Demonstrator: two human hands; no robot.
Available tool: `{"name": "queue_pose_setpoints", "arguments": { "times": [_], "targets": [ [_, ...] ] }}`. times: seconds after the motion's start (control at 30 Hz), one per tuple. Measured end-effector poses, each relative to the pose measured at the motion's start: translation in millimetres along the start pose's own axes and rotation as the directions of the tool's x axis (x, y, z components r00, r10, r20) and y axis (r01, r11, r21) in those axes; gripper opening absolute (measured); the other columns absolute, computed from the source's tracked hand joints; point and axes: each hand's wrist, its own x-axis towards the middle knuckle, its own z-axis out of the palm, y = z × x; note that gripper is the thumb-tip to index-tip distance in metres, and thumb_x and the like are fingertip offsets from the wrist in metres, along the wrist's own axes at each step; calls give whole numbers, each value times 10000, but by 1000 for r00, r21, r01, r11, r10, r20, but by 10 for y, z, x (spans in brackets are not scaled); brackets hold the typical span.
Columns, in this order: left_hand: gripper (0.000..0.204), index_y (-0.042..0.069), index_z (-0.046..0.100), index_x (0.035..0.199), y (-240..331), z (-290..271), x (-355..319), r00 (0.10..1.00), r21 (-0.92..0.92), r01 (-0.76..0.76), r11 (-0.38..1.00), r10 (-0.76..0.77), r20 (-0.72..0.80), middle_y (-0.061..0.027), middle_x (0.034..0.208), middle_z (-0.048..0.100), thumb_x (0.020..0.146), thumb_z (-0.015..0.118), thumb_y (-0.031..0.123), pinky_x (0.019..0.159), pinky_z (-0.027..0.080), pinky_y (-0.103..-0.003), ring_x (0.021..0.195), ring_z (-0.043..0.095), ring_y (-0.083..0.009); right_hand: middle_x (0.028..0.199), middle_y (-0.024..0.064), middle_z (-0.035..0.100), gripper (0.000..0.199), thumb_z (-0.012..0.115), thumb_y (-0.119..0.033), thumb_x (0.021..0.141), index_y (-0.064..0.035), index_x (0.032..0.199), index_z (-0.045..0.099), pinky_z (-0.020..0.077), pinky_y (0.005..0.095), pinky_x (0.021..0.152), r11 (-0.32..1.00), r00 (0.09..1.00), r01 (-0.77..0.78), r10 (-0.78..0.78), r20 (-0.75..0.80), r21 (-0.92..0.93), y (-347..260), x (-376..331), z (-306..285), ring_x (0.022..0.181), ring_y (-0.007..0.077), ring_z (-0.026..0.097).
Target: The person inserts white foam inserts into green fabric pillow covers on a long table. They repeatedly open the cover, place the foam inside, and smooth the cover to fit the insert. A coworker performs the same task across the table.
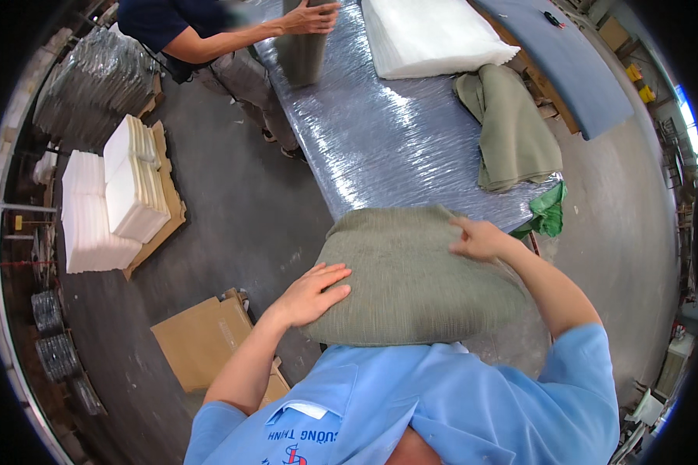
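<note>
A thick grey-green fabric cushion lies in front of my belly, its far end against the near end of the plastic-wrapped table. My left hand rests on its left side, fingers and thumb spread over the fabric. At the far right corner of the cushion is my right hand, its bent fingers a little blurred and two fingertips apart at the fabric. What supports the cushion from below is hidden. A folded piece of similar green fabric lies on the table's right side.
Across the table's far left, a co-worker's hand holds a grey-green fabric piece. White padding sheets are stacked at the back. Green plastic hangs at the right corner. White foam stacks and flattened cardboard occupy the left floor.
</note>
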Motion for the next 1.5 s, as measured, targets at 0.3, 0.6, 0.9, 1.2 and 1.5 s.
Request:
{"name": "queue_pose_setpoints", "arguments": {
  "times": [0.3,0.6,0.9,1.2,1.5],
  "targets": [
    [733,132,373,1616,-372,290,1182,955,296,233,926,-275,111,-130,1703,280,1039,487,569,1271,235,-499,1581,190,-389,985,181,735,679,749,-295,902,-102,1486,460,580,393,664,911,898,-409,412,155,-53,150,1458,267,670,245,700],
    [674,94,511,1482,-351,481,2271,962,478,94,873,44,-271,-193,1503,477,921,735,393,1117,385,-537,1350,482,-426,763,66,639,258,468,-112,1054,-188,1295,522,489,349,467,300,806,-461,536,252,835,394,1598,527,568,154,618],
    [236,66,535,1118,-414,610,2873,947,275,28,961,63,-316,-230,883,689,996,635,241,772,502,-555,898,661,-467,803,98,684,406,537,-220,1089,-94,1433,361,548,303,496,-102,885,-331,311,346,938,369,1367,510,568,153,640],
    [301,44,574,1020,-432,455,2778,989,291,2,957,42,-145,-215,917,711,1044,568,344,774,514,-545,911,683,-446,729,78,668,494,612,-256,1044,-13,1453,479,485,306,444,372,844,-392,509,168,842,209,1611,634,519,160,630],
    [385,79,614,953,-617,678,2931,938,384,90,919,52,-343,-167,923,721,1067,499,428,737,517,-542,895,690,-416,731,155,689,301,664,-276,984,20,950,701,518,420,580,531,780,-276,611,-136,801,136,1811,782,575,270,659]
  ]
}}
